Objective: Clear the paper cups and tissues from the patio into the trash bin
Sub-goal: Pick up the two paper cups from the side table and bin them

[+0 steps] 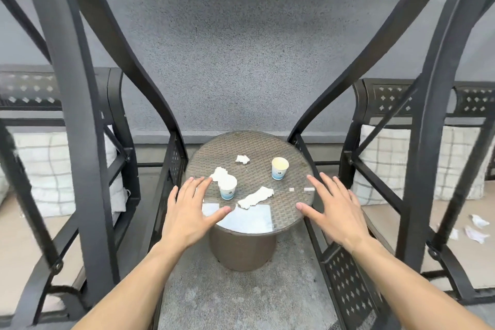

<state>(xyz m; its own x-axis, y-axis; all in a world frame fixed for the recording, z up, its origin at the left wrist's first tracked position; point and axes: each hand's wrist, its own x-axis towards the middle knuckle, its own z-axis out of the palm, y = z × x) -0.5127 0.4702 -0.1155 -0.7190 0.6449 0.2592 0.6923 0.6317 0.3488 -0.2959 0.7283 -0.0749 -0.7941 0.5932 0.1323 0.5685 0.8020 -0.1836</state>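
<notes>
Near cup: a small white paper cup with a blue band at its base (228, 188) stands upright on the left part of the bench, mouth up, with crumpled white tissue stuffed in and rising out of it.
Far cup: a matching white and blue paper cup (279, 168) stands upright on the right part, mouth up, nothing in it that shows.
Long tissue: a crumpled white tissue strip (255, 197) lies flat near the front, its long axis running from front left to back right, between the two cups.
Small tissue: a balled white tissue (242, 159) lies toward the back, well apart from the strip.
Seat tissues: several crumpled white tissues (475, 228) lie on the tan cushion at the far right.
Left hand: the left hand (191, 209) hovers over the front left edge, fingers straight and spread wide, holding nothing, fingertips just beside the near cup.
Right hand: the right hand (334, 211) hovers over the front right edge, fingers likewise spread and holding nothing.
Bench: a round bench of brown woven wicker under a glossy glass top (270, 142), on a drum-shaped brown base; pale reflections show near its front.
Surroundings: black curved metal seat frames (80, 115) with perforated diamond panels stand on both sides, with checked pale cushions (48, 169); a rough grey stippled wall (241, 61) rises behind, and the floor is speckled grey.
</notes>
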